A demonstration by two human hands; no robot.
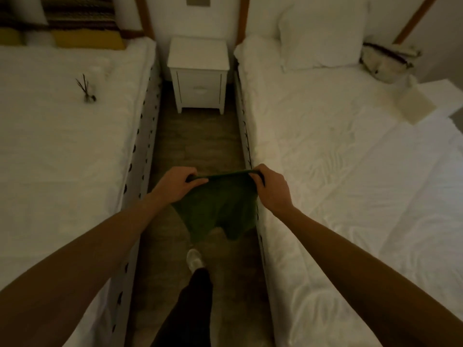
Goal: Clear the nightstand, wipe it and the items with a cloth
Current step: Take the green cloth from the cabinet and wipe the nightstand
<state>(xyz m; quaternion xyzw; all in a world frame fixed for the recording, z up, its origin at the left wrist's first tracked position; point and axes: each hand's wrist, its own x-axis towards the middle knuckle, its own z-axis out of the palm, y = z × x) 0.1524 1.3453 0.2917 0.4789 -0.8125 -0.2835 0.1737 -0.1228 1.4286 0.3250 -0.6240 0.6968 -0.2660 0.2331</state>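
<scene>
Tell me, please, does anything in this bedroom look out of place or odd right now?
Yes: a small bunch of dark twigs lies on the left bed, and a bag and a flat pale sheet lie on the right bed. The nightstand top looks bare.

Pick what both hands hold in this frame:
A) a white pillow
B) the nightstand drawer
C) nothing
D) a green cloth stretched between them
D: the left hand and right hand each pinch a top corner of the green cloth, which hangs between the beds.
</scene>
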